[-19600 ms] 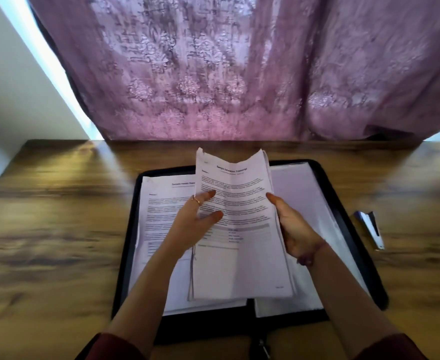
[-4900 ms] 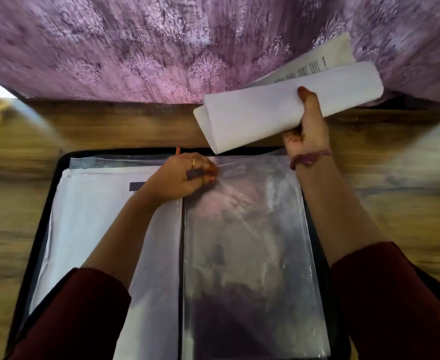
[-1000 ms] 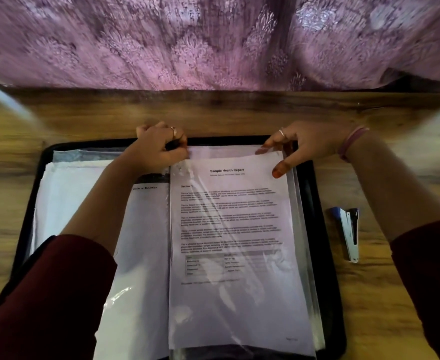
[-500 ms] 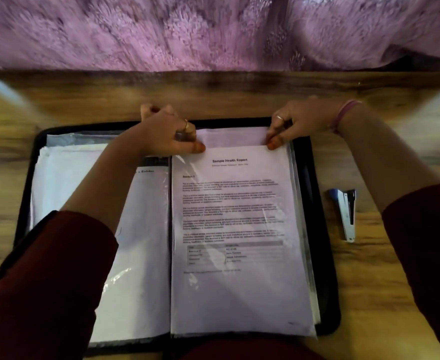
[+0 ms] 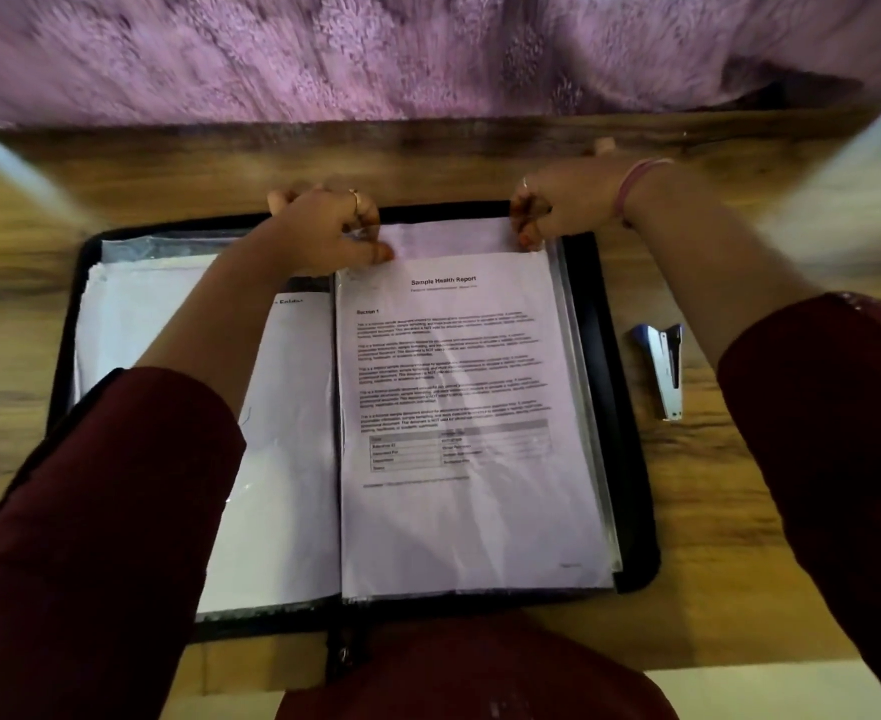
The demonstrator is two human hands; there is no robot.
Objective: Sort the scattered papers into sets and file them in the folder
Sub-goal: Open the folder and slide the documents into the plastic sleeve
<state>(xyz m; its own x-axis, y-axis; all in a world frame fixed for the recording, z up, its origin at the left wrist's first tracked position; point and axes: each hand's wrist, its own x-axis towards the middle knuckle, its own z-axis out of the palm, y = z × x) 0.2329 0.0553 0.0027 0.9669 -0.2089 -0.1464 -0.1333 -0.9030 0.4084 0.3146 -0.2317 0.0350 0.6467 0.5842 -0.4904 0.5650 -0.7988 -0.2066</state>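
Now both hands are up at the far edge of the open folder [image 5: 630, 407], and each grip is clenched on the clear plastic sleeve [image 5: 449, 239] there. The left hand [image 5: 324, 228] pinches the sleeve's top edge near the folder's spine, thumb pressed against curled fingers, a ring showing on one finger. The right hand [image 5: 558, 205] pinches the same top edge at the outer corner, fingers folded down tight, a ring on it too and a pink band round the wrist.

Inside that sleeve, on the right half of the folder, lies the printed sheet [image 5: 459, 407], sitting flat with its top edge just below the two hands. On the left half lies another stack of papers [image 5: 132, 314] in plastic, and the left forearm in its dark red sleeve crosses right over it, hiding a good part.

Off to the right on the wooden desk [image 5: 714, 563], just beside the folder and not touching it, lies a small blue and silver stapler [image 5: 664, 368]. A purple patterned curtain [image 5: 428, 49] hangs behind the desk's far edge.

The sheet's heading reads "Sample Health Report", with "Section 1" beneath it; the paragraphs and the small table lower down are too blurred to read. On the left page only part of a word shows by the forearm, too cut off to make out.
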